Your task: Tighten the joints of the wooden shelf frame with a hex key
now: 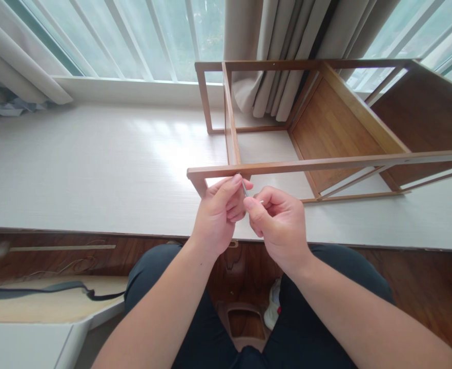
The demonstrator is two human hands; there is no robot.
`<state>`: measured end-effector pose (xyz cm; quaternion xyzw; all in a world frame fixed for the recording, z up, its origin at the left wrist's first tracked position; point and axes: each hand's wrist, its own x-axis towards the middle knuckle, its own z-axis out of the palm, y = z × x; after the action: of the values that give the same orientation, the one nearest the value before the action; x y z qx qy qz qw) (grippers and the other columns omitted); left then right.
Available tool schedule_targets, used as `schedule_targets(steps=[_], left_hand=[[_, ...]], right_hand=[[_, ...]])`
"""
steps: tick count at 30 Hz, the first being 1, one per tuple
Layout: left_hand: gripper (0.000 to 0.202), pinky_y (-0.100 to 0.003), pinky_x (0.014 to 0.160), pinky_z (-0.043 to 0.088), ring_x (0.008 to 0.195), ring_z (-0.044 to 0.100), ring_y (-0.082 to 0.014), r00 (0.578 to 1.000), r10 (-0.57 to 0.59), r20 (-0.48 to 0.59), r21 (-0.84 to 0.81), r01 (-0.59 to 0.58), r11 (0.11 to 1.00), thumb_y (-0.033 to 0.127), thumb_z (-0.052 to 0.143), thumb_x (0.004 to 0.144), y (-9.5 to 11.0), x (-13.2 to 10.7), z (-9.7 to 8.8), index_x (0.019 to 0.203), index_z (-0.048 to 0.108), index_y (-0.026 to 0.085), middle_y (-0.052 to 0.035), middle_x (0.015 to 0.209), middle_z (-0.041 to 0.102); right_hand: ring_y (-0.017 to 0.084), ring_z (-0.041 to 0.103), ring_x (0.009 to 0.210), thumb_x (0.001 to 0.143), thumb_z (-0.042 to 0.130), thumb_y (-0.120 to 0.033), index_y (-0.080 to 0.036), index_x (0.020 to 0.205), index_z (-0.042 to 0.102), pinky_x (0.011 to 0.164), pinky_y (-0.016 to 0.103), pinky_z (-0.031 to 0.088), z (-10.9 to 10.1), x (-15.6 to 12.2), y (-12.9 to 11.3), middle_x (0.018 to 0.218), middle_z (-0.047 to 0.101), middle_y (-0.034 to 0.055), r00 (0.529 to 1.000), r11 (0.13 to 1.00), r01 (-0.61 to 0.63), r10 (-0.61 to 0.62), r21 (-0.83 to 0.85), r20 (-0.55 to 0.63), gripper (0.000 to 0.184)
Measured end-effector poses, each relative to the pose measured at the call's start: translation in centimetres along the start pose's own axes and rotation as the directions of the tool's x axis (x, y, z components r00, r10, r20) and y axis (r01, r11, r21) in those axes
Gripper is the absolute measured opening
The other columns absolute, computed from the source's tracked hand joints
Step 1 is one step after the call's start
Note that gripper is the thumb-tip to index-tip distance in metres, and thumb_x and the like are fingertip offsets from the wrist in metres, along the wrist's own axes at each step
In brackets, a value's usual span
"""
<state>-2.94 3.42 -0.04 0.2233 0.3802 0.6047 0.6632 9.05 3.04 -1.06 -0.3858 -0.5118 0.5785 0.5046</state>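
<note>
A brown wooden frame of a small table or shelf lies on its side on the pale window ledge. My left hand and my right hand meet just under the frame's near rail, close to its left corner. Both are closed in a pinch on a thin metal piece, perhaps a small hex key or screw; its full shape is hidden by my fingers. My left fingertips touch the underside of the rail.
Beige curtains hang behind the frame against the window. My dark-trousered knees sit below the ledge over a wooden floor. A black cable runs across a low surface at the left. A shoe shows between my legs.
</note>
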Motion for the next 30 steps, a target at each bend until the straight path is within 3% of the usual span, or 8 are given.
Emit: schedule_targets(steps=[4, 8, 13, 16, 18, 24, 30], left_hand=[[0.036, -0.015, 0.042, 0.019, 0.044, 0.021, 0.0001, 1.0, -0.008, -0.023, 0.013, 0.008, 1.0, 0.05, 0.081, 0.079, 0.1, 0.0, 0.0, 0.079, 0.072, 0.015, 0.0098, 0.051, 0.02], [0.036, -0.015, 0.042, 0.021, 0.042, 0.024, 0.0001, 0.998, -0.012, -0.054, 0.019, 0.014, 1.0, 0.049, 0.083, 0.076, 0.1, 0.0, 0.0, 0.077, 0.071, 0.015, 0.0098, 0.048, 0.022], [0.037, -0.016, 0.04, 0.026, 0.038, 0.032, -0.0019, 0.996, -0.033, -0.088, 0.022, 0.035, 0.999, 0.052, 0.081, 0.076, 0.2, -0.1, 0.0, 0.076, 0.071, 0.016, 0.0085, 0.043, 0.029], [0.037, -0.018, 0.038, 0.032, 0.036, 0.038, -0.0049, 0.992, -0.072, -0.103, 0.017, 0.074, 0.997, 0.053, 0.082, 0.075, 0.4, -0.3, 0.2, 0.078, 0.069, 0.017, 0.0081, 0.041, 0.034], [0.037, -0.018, 0.038, 0.034, 0.036, 0.04, -0.0056, 0.992, -0.073, -0.1, 0.016, 0.075, 0.997, 0.052, 0.082, 0.075, 0.4, -0.3, 0.3, 0.078, 0.068, 0.017, 0.008, 0.042, 0.035], [0.036, -0.014, 0.041, 0.022, 0.04, 0.03, 0.0002, 0.998, 0.007, -0.056, 0.01, -0.006, 1.0, 0.049, 0.082, 0.077, 0.0, 0.1, 0.0, 0.075, 0.069, 0.015, 0.009, 0.048, 0.031], [0.036, -0.015, 0.044, 0.026, 0.043, 0.032, -0.0005, 0.994, -0.004, -0.11, 0.005, 0.004, 1.0, 0.048, 0.083, 0.075, 0.1, 0.1, 0.0, 0.073, 0.07, 0.015, 0.0085, 0.049, 0.028]], right_hand=[[0.006, 0.039, 0.053, 0.091, 0.074, -0.039, -0.018, 0.065, 0.054, 0.052, 0.022, 0.032, -0.2, 0.0, -0.2, 0.055, 0.047, -0.0049, 0.989, 0.966, 0.138, -0.147, -0.219, -0.024, 0.04], [0.007, 0.045, 0.054, 0.094, 0.071, -0.042, -0.018, 0.067, 0.06, 0.055, 0.022, 0.037, -0.2, -0.1, -0.4, 0.056, 0.053, -0.0035, 0.986, 0.959, 0.166, -0.16, -0.231, 0.046, 0.038], [0.007, 0.049, 0.046, 0.096, 0.067, -0.049, -0.017, 0.072, 0.069, 0.052, 0.022, 0.042, 0.4, -0.3, -0.6, 0.05, 0.055, -0.0037, 0.986, 0.999, -0.03, 0.033, -0.023, 0.166, 0.04], [0.007, 0.048, 0.04, 0.095, 0.065, -0.055, -0.016, 0.076, 0.071, 0.044, 0.021, 0.039, 0.9, -0.5, -0.6, 0.048, 0.056, -0.003, 0.96, 0.977, -0.175, 0.142, 0.123, 0.24, 0.044], [0.008, 0.047, 0.039, 0.095, 0.066, -0.057, -0.016, 0.076, 0.071, 0.042, 0.021, 0.036, 1.0, -0.5, -0.6, 0.048, 0.056, -0.0028, 0.955, 0.966, -0.209, 0.167, 0.155, 0.246, 0.045], [0.006, 0.04, 0.044, 0.094, 0.069, -0.053, -0.018, 0.064, 0.064, 0.047, 0.022, 0.032, 0.8, -0.5, -0.5, 0.046, 0.046, -0.0044, 1.0, 1.0, 0.008, -0.008, 0.01, 0.03, 0.046], [0.007, 0.042, 0.051, 0.099, 0.063, -0.046, -0.019, 0.072, 0.069, 0.054, 0.023, 0.036, 0.6, -0.5, -0.8, 0.054, 0.053, -0.0029, 0.987, 0.946, 0.159, -0.154, -0.282, 0.043, 0.038]])
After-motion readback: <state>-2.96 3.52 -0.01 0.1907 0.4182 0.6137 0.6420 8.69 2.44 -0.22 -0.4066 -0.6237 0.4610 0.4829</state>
